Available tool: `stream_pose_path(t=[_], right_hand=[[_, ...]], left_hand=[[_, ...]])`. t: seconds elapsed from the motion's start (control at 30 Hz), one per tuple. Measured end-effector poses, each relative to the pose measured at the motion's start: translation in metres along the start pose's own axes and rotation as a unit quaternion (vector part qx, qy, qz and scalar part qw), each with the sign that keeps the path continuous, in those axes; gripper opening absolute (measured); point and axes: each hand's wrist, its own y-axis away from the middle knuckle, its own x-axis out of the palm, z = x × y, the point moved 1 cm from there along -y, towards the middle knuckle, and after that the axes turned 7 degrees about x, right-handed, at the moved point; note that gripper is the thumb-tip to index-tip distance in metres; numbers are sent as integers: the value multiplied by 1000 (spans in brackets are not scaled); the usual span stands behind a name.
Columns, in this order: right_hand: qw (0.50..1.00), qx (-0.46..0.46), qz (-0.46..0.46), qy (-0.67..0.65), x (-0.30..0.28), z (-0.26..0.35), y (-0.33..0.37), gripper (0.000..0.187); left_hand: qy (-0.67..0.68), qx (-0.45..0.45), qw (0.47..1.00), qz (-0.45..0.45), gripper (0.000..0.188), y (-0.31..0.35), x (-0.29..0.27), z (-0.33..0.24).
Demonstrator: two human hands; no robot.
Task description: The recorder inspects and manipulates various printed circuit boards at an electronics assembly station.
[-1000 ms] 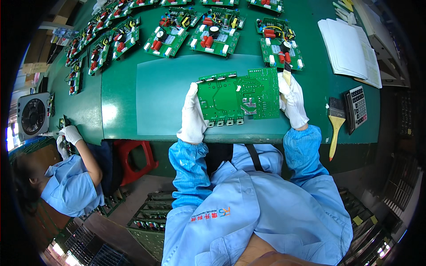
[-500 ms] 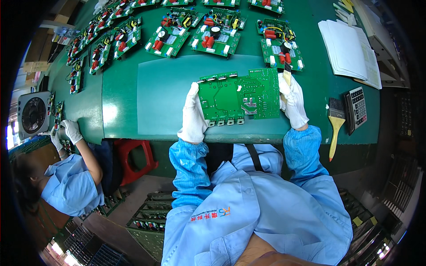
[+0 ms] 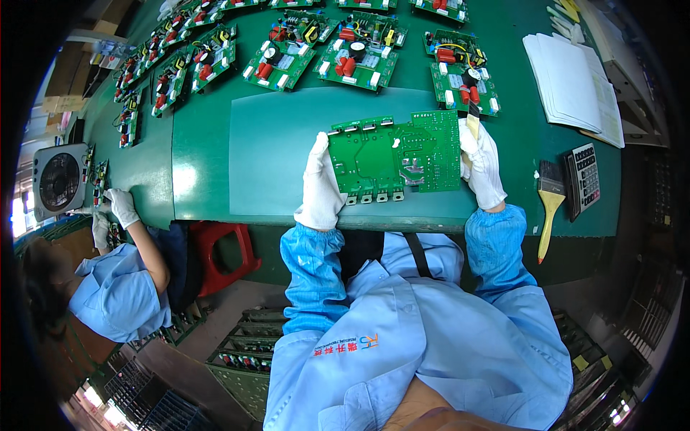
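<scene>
A green circuit board [image 3: 388, 158] is held up over the near edge of the table, its flat soldered side facing me. Metal-tabbed parts stick out along its top and bottom edges at the left. My left hand [image 3: 320, 187], in a white glove, is closed on the board's left edge. At the right edge my gloved right hand [image 3: 485, 169] steadies the board. Also in that hand is a small brush [image 3: 473, 123] with a pale handle and dark tip, pointing away from me. Some of the right fingers are hidden behind the board.
Several assembled boards [image 3: 357, 65] stand along the far side and far left. To the right lie a wide brush [image 3: 550, 201], a calculator [image 3: 584, 179] and papers [image 3: 564, 79]. At the left, a gloved co-worker [image 3: 122, 287] sits near a fan [image 3: 60, 179]. A red stool [image 3: 223, 255] stands between us.
The whole view has shifted slightly, so everything appears a little further right. My hands keep the same hold on the board and brush.
</scene>
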Motion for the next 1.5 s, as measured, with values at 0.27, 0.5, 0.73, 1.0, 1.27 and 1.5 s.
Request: stream_pose_path(t=[0.27, 0.5, 0.73, 1.0, 1.27, 1.5], right_hand=[[1000, 23, 7, 3, -9, -8, -1, 43], [1000, 10, 3, 9, -2, 4, 1, 35], [995, -35, -76, 60, 0, -1, -8, 26], [953, -187, -79, 225, -4, -14, 3, 49], [771, -279, -196, 538, 13, 32, 36, 33], [700, -369, -185, 583, 59, 71, 92, 21]], left_hand=[[-19, 4, 1000, -23, 51, -1, -7, 4], [5, -5, 1000, -3, 50, -5, -9, 7], [31, 27, 999, -27, 43, -2, 1, 1], [85, 7, 996, 16, 37, -9, -21, 10], [-12, 54, 997, 62, 39, 8, -14, 10], [-53, 164, 985, 10, 34, 32, -15, 26]])
